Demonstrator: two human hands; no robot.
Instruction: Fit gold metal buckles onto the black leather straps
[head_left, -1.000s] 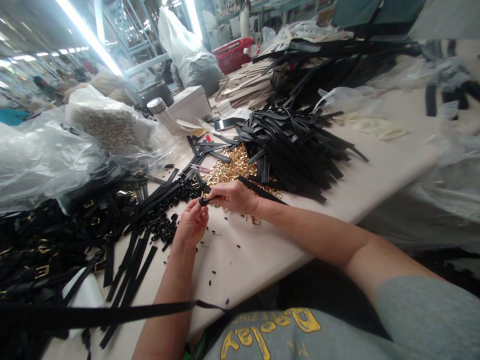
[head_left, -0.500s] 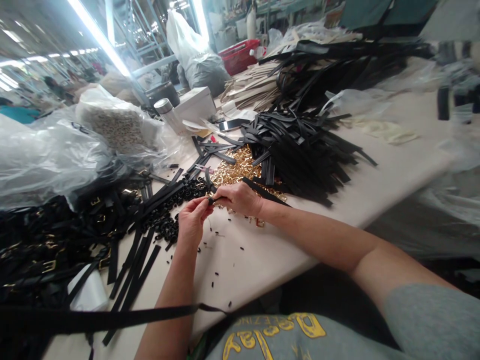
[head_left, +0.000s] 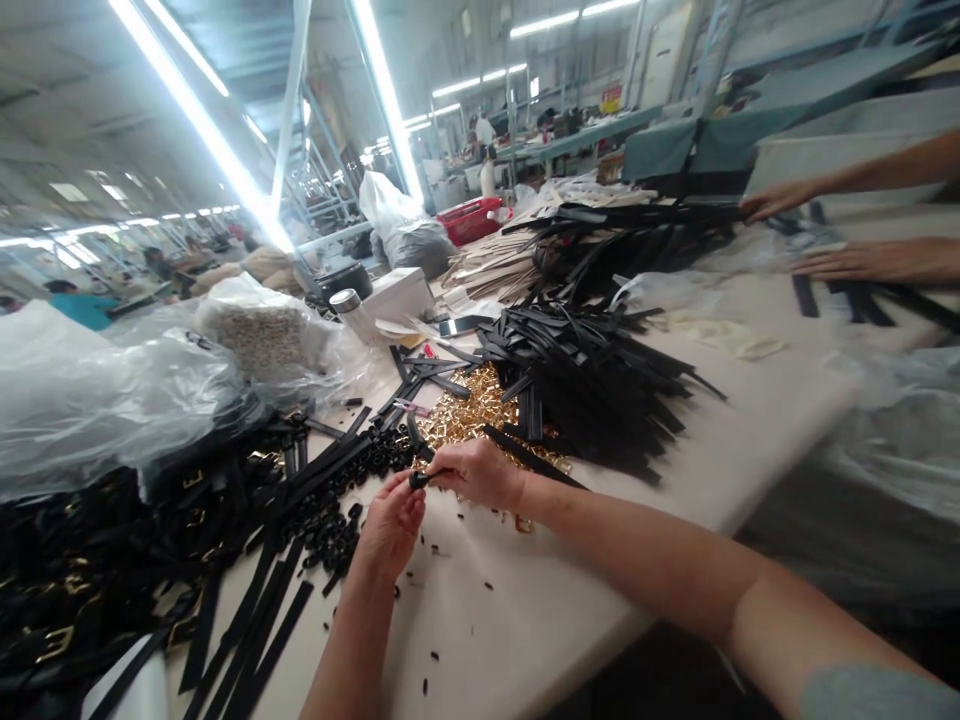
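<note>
My left hand [head_left: 394,525] pinches a small black loop [head_left: 417,481] between thumb and fingertips. Close against it, my right hand [head_left: 480,473] is closed on a black strap [head_left: 417,437], part of which sticks up beyond the fingers. The strap's narrow end reaches toward the loop; whether it passes through cannot be made out. Just beyond both hands lies a heap of gold buckles [head_left: 472,405]. To the left of the buckles is a pile of black loops [head_left: 334,532].
A large bundle of black straps [head_left: 592,390] lies right of the buckles. Finished-looking buckled straps [head_left: 60,590] heap at left under plastic bags [head_left: 112,400]. A metal flask [head_left: 352,312] and white box [head_left: 399,296] stand behind. Another person's hands [head_left: 862,262] work at far right.
The view has tilted upward, so the scene sits lower and another person's hands show at the right. My hands stay together, and the black loop at my left fingertips shows more plainly.
</note>
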